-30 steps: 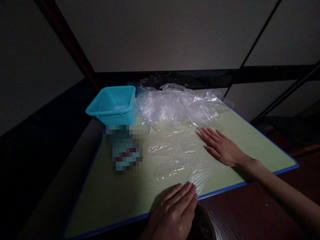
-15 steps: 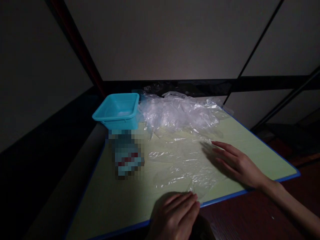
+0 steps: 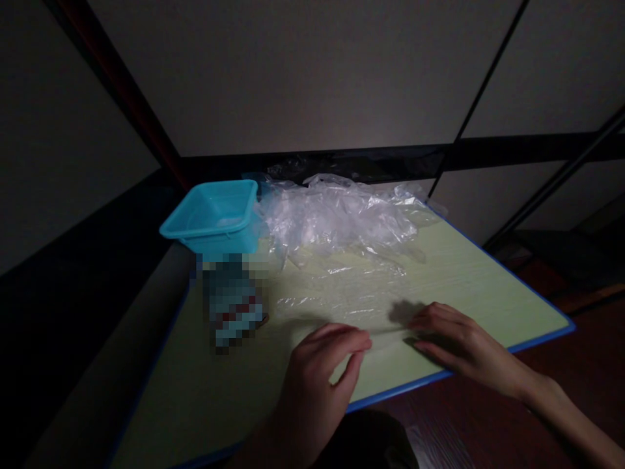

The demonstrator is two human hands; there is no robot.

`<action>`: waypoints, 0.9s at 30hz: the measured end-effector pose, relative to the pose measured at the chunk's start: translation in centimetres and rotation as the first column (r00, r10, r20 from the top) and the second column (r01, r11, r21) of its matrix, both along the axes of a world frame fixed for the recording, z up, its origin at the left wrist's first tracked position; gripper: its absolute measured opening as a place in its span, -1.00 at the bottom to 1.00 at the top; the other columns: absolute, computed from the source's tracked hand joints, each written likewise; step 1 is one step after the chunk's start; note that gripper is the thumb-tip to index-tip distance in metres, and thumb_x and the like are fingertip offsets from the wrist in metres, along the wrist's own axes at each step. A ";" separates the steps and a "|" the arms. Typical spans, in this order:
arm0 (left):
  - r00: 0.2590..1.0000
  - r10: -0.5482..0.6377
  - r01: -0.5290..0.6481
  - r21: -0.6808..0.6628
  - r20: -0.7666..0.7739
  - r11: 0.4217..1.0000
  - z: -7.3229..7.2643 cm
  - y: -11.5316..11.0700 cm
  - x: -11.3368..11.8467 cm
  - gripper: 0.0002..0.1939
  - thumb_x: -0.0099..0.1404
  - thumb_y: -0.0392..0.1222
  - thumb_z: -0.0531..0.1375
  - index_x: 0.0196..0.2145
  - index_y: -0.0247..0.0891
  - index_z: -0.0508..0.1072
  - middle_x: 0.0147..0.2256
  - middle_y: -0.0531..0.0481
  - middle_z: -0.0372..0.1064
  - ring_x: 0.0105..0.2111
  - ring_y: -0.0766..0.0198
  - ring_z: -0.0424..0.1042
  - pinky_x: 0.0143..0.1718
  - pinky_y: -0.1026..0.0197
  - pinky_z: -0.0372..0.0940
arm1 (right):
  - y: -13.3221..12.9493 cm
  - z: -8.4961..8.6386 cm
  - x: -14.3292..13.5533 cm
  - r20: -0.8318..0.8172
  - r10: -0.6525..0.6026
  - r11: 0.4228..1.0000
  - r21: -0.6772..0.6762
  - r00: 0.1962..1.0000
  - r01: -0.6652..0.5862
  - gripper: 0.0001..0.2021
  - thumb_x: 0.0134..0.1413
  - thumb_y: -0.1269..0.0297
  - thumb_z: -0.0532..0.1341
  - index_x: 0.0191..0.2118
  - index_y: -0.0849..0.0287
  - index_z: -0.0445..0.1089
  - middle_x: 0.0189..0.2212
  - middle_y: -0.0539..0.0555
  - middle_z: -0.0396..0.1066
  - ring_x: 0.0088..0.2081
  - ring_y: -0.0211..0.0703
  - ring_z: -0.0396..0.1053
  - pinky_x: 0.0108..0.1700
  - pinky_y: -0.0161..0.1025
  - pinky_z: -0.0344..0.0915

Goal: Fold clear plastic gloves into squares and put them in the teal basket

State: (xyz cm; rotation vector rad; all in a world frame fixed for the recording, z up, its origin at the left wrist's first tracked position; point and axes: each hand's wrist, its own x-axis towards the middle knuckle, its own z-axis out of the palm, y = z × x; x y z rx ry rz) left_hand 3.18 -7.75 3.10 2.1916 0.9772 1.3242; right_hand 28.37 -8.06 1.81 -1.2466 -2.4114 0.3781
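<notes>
A thin clear plastic bag [image 3: 342, 290] lies spread on the pale green table [image 3: 488, 293]. At its near edge my left hand [image 3: 327, 365] pinches the film between thumb and fingertips, the fingers pressed together. To the right, my right hand [image 3: 454, 342] hovers low over the table by the bag's near right part, thumb and fingers apart. Behind the spread bag a crumpled heap of clear plastic bags [image 3: 336, 215] reaches across the back of the table.
A turquoise plastic basin [image 3: 209, 233] stands at the back left corner. In front of it lies a pixelated, blurred item [image 3: 234, 303]. The table has a blue edge, with cabinet panels [image 3: 303, 78] behind it.
My left hand has risen from the near edge and moved forward, folding the bag's near end back. My right hand has drawn nearer with its fingers more bent. The view has shifted slightly.
</notes>
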 end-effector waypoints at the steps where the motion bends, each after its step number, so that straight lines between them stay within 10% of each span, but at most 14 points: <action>1: 1.000 0.009 -0.009 -0.037 -0.001 0.999 0.3 0.4 0.1 -0.81 0.16 -0.43 0.14 -0.36 -0.20 0.49 -0.38 0.05 0.52 -0.36 0.28 0.50 -0.29 0.27 0.41 | 0.2 -0.1 0.0 -0.018 -0.020 1.000 -0.011 1.000 0.019 -0.79 0.17 0.20 0.08 -0.15 0.06 0.40 -0.26 0.08 0.45 -0.18 -0.09 0.39 -0.15 -0.07 0.37; 12: 0.995 0.073 -0.095 -0.482 -0.064 0.871 -0.4 5.4 0.4 -0.48 -0.01 -0.52 0.16 -0.05 -0.31 0.30 -0.34 0.00 0.50 -0.55 0.37 0.45 -0.52 0.35 0.37 | 2.2 -0.6 -0.4 -0.326 -0.197 0.956 -0.274 0.925 0.107 -0.68 0.11 0.23 0.11 -0.01 0.16 0.24 -0.45 0.01 0.38 -0.45 -0.22 0.35 -0.45 -0.28 0.32; 20: 0.974 0.085 -0.164 -0.401 -0.209 0.901 -1.6 5.5 -0.2 -0.41 -0.05 -0.54 0.16 -0.03 -0.25 0.30 -0.23 0.00 0.45 -0.56 0.40 0.40 -0.42 0.27 0.39 | 2.5 -1.3 -0.7 -0.259 -0.325 0.944 -0.148 0.910 0.295 -0.65 0.08 0.20 0.13 -0.02 0.21 0.25 -0.39 0.07 0.39 -0.51 -0.22 0.32 -0.48 -0.24 0.32; 27: 0.857 0.137 -0.147 0.020 -0.497 0.989 -0.9 3.0 0.2 -0.62 0.16 -0.43 0.09 -0.03 -0.33 0.34 0.07 -0.20 0.25 0.06 0.02 0.23 0.06 -0.07 0.18 | 0.5 -1.1 -2.1 -0.093 -0.289 0.935 0.185 0.953 0.302 -0.62 0.18 0.22 0.05 0.09 0.19 0.19 0.01 0.23 0.28 0.02 0.02 0.26 0.00 0.03 0.26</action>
